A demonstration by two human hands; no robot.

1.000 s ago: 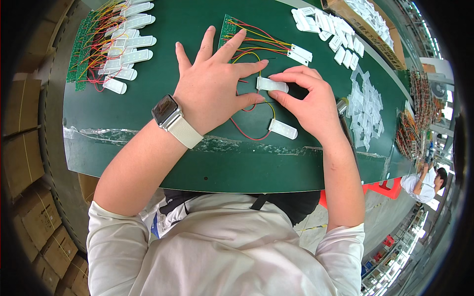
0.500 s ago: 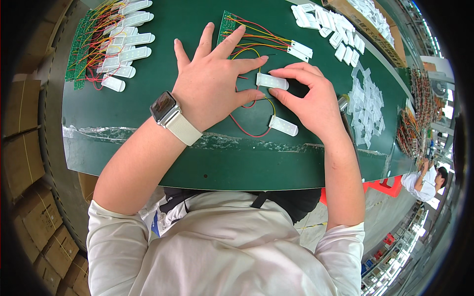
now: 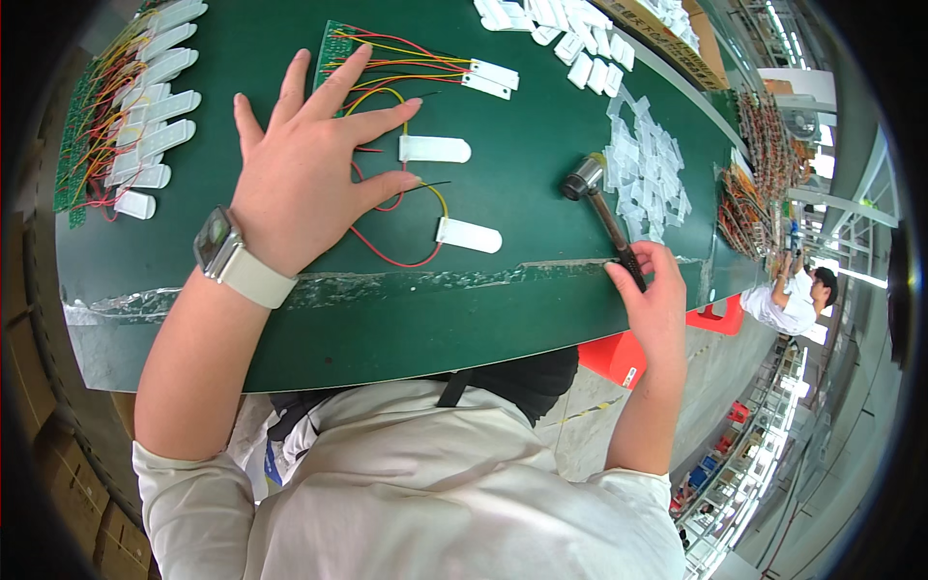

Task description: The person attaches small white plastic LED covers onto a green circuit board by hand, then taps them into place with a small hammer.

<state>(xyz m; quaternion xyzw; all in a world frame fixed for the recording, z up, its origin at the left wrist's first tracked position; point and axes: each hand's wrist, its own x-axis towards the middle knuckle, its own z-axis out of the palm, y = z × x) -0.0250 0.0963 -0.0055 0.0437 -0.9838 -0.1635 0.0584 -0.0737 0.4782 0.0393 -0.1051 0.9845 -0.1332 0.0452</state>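
My left hand [image 3: 300,164], fingers spread, lies flat over red and yellow wires beside a green circuit board [image 3: 334,46]. Just right of its fingertips are two white rounded light modules, an upper one [image 3: 437,149] and a lower one [image 3: 472,236], wired at their left ends. Two more white modules [image 3: 491,77] sit beyond, wired to the same board. My right hand [image 3: 657,295] is closed around the handle end of a hammer [image 3: 609,217]. Its metal head rests or hovers on the far side, beside the clear plastic pieces; which of these I cannot tell.
Wired boards with white modules [image 3: 159,106] are stacked at the far left. Loose white pieces [image 3: 570,39] and a cardboard box [image 3: 667,43] lie at the back right. Clear plastic pieces [image 3: 646,169] and wire bundles [image 3: 739,213] are on the right. A person [image 3: 797,295] works beyond.
My right hand has let go of the upper module and moved right and nearer, onto the hammer handle. Both nearer modules now show plain white faces. The whole view has shifted.
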